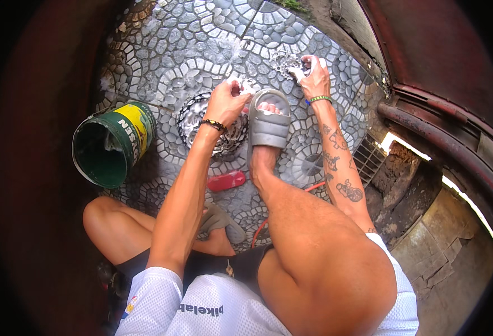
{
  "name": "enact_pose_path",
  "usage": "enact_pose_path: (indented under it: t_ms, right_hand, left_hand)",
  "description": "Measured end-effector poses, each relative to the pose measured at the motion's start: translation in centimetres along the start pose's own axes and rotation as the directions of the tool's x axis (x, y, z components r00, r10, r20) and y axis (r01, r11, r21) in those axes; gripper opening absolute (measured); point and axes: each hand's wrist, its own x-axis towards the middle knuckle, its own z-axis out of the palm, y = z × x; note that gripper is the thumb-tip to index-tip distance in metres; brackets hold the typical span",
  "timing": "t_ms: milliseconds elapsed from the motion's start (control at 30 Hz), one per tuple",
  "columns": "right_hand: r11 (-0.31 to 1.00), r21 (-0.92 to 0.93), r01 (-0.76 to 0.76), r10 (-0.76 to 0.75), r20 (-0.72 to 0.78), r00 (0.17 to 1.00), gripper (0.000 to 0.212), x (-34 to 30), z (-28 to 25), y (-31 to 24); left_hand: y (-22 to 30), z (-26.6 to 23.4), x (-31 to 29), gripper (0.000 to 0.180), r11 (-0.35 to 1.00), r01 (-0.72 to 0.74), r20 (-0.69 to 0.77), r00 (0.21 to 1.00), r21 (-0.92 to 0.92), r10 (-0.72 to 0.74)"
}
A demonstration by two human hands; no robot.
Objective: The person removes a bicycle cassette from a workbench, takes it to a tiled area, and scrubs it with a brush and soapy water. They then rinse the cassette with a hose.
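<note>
My left hand (229,103) is curled, thumb and fingers drawn together around something hidden by white suds (247,85). Just below and left of it, a round toothed metal part like a bicycle sprocket cassette (187,124) lies on the stone floor, covered in foam. Farther to the right, my right hand (316,81) bends its foamy fingers and thumb around something I cannot make out. Beside its thumb sits a dark, foam-covered patch or part (283,63), too lathered to name.
A green bucket (114,143) with a yellow patch lies tilted at left, its mouth toward me. A red brush-like piece (226,181) rests near my grey slide sandal (269,120). An orange hose or cord (262,228) runs under my leg. A metal grate (370,155) is at right.
</note>
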Motion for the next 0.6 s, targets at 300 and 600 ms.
enact_pose_path:
  t_ms: [300, 600]
  right_hand:
    - [0.999, -0.022, 0.023, -0.02, 0.133, 0.991, 0.057, -0.6, 0.2, -1.3]
    - [0.976, -0.193, -0.097, 0.14, 0.225, 0.964, 0.054, -1.6, 0.8, -2.0]
  left_hand:
    - [2.5, -0.8, -1.3, 0.029, 0.867, -0.226, -0.08, 0.954, 0.445, 0.29]
    - [3.5, 0.9, -0.1, 0.021, 0.81, -0.317, -0.042, 0.921, 0.493, 0.386]
